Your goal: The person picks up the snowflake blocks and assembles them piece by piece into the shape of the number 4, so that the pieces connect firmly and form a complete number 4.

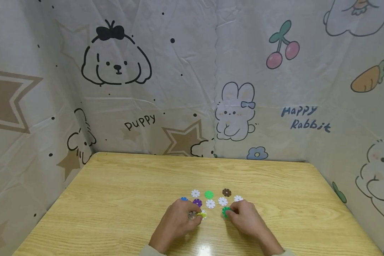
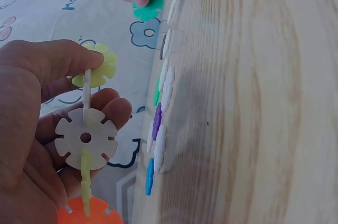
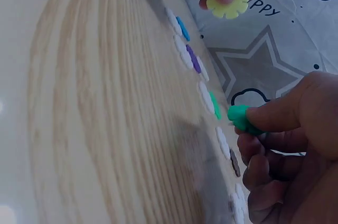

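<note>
My left hand (image 1: 179,218) pinches a yellow notched snowflake disc (image 2: 108,64) between thumb and finger. That disc joins a chain running down past the palm: an edge-on white disc (image 2: 86,94), a white disc (image 2: 68,138) facing the camera, an edge-on yellow disc (image 2: 85,184) and an orange disc (image 2: 76,213). To the right, my right hand (image 1: 247,217) pinches a green disc (image 1: 225,212) by its edge. A gap separates this green disc from the chain. Both hands are held above the near part of the table.
Loose discs lie on the wooden table (image 1: 121,192) just beyond the hands: several white ones (image 1: 210,203), a purple (image 1: 197,203), a light green (image 1: 209,194), a brown (image 1: 226,192) and a blue one (image 1: 184,199), partly hidden by the left hand. Printed cloth (image 1: 185,71) hangs behind the table.
</note>
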`<action>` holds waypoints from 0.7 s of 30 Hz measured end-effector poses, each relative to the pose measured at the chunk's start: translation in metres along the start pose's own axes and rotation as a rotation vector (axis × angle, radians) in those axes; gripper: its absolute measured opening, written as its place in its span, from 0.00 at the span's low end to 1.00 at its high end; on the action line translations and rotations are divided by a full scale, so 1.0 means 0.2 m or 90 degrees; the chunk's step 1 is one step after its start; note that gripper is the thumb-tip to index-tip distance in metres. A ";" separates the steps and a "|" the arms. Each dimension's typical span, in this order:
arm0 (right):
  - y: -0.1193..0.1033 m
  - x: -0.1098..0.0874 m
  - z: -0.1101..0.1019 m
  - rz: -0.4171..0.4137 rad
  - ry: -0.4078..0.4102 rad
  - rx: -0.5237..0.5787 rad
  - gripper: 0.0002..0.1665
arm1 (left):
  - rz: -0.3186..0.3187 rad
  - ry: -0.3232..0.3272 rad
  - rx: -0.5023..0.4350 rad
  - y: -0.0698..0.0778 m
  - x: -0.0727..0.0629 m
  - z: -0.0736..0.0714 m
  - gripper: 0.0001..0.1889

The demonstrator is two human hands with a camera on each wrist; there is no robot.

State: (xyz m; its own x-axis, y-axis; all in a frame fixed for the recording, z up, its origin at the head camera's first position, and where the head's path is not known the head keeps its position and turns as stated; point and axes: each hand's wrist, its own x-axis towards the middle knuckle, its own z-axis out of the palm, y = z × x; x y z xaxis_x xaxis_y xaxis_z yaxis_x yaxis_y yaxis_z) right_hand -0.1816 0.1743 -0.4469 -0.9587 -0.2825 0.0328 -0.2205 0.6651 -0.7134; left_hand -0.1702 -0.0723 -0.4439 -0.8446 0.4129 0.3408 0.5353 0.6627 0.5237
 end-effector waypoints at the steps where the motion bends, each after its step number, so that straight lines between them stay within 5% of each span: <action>1: -0.01 0.00 0.00 0.004 0.002 0.012 0.22 | 0.000 -0.001 -0.001 0.00 0.00 0.00 0.04; 13: -0.10 0.02 0.06 -0.015 0.015 0.157 0.15 | 0.002 0.008 -0.003 0.01 0.01 0.02 0.04; 21: -0.13 0.02 0.10 -0.027 0.022 0.187 0.12 | -0.003 0.006 -0.003 0.01 0.01 0.02 0.04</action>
State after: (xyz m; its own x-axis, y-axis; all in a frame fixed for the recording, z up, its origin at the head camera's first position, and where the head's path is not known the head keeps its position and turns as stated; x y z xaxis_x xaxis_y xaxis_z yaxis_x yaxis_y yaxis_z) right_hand -0.1758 0.1422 -0.4410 -0.9564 -0.2789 0.0866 -0.2035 0.4236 -0.8827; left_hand -0.1704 -0.0677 -0.4458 -0.8469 0.4040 0.3458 0.5316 0.6620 0.5284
